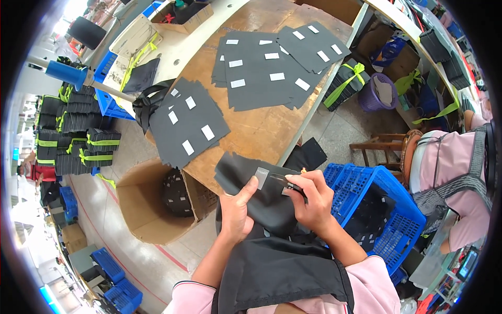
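Observation:
My left hand (pixel 237 213) grips a black fabric piece (pixel 272 210) at the near edge of the wooden table, its thumb beside a whitish label (pixel 260 178) on the cloth. In my right hand (pixel 315 203) is a pair of thread snips (pixel 282 180), dark-bladed, with the tips close to the label's right side. Whether the blades touch the cloth is hard to make out. Part of the fabric's lower end is hidden behind my black apron (pixel 282 272).
Flat stacks of dark panels with white labels (pixel 188 118) (pixel 256 78) lie on the wooden table (pixel 251 133). A cardboard box (pixel 141 220) stands on the left, a blue crate (pixel 361 183) on the right. A person in pink (pixel 439 157) sits at the far right.

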Tool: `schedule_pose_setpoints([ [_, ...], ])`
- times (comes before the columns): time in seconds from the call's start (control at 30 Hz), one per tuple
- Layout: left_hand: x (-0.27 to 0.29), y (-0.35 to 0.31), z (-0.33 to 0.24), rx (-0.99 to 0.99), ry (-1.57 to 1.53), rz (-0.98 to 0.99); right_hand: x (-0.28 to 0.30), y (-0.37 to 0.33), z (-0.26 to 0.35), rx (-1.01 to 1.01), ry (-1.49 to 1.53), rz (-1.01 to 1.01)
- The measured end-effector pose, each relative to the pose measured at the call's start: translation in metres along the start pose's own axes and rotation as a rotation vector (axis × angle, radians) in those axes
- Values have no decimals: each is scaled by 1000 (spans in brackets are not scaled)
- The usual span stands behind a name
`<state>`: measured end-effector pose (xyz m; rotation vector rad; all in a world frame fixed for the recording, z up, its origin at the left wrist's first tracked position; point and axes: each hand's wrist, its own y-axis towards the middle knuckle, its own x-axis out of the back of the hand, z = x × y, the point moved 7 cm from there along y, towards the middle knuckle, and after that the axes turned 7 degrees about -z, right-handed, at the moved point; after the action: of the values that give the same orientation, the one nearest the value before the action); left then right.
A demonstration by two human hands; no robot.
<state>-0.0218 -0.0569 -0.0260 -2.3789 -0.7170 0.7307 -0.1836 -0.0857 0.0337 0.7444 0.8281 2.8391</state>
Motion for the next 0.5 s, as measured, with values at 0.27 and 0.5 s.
schedule_pose_setpoints([
  [0.27,-2,-2,0,32,19,-6,-13,-1,-2,-53,-40,71],
  [0.5,0,0,1,59,-80,-15,4,-20,-65,-668,368,15],
])
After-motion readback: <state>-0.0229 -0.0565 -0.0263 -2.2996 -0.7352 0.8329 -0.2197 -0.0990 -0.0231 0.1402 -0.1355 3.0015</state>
